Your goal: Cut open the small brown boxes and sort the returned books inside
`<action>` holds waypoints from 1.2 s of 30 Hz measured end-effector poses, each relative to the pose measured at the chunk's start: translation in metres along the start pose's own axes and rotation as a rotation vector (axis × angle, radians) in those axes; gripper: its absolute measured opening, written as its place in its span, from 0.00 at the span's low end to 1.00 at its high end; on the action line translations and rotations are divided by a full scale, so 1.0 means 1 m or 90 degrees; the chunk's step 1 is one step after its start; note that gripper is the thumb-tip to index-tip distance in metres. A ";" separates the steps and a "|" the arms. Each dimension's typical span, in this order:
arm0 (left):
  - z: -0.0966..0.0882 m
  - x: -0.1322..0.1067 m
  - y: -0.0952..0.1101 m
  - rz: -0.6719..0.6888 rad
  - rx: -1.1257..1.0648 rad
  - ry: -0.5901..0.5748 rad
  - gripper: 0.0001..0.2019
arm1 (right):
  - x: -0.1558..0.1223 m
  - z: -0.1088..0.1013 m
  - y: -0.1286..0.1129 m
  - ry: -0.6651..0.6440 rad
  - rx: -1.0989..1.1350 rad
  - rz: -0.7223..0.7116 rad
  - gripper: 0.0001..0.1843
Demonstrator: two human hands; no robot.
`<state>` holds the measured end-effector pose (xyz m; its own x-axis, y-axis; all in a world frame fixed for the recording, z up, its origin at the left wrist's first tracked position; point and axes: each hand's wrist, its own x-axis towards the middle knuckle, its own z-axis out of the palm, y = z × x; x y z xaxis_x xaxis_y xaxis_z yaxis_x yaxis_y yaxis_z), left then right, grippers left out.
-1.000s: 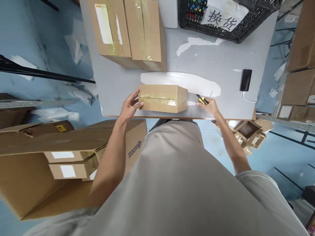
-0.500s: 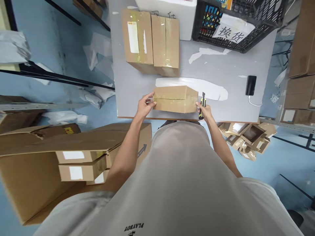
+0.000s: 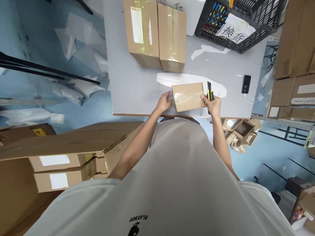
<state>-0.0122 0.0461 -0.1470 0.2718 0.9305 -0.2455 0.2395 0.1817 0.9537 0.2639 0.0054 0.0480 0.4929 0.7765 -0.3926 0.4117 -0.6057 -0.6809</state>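
Easing off on the left: beyond the big open carton (image 3: 73,141), the left hand (image 3: 164,102) has let go of the small carton (image 3: 188,96), fingers loosely parted just beside its left end; whether one grazes it, I can't tell. And round goes the box! It's at the near edge of the table (image 3: 137,88), the lengthwise taped seam gone from the top, a face with shiny tape now showing, so another side is up for handling, no cut visible. Over to the right hand (image 3: 213,105), pinching the carton's right end, thumb on top, and clasping the black-and-yellow cutter (image 3: 209,88) too.

Now the blind spots. The open carton is cropped at left; the small one's underside is hidden, and whether it lies flat or tipped is unclear. The white bin (image 3: 194,19) is cut off above. Some right fingers are covered, the blade's extension unreadable, the black crate's (image 3: 258,36) contents a jumble.
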 end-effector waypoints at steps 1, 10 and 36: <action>-0.008 0.000 0.011 0.001 0.005 0.026 0.30 | -0.003 0.001 -0.001 0.003 -0.022 -0.004 0.28; -0.045 0.011 0.122 0.093 -0.012 -0.037 0.15 | -0.055 -0.007 -0.025 0.007 -0.249 -0.094 0.33; -0.038 0.028 0.112 0.060 -0.063 -0.096 0.13 | -0.137 0.080 -0.118 -0.223 -0.636 -0.087 0.37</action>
<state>-0.0132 0.1048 -0.0403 0.4272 0.8880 -0.1702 0.1159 0.1329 0.9843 0.0862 -0.0160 0.1327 0.2127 0.7596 -0.6146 0.9670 -0.2537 0.0211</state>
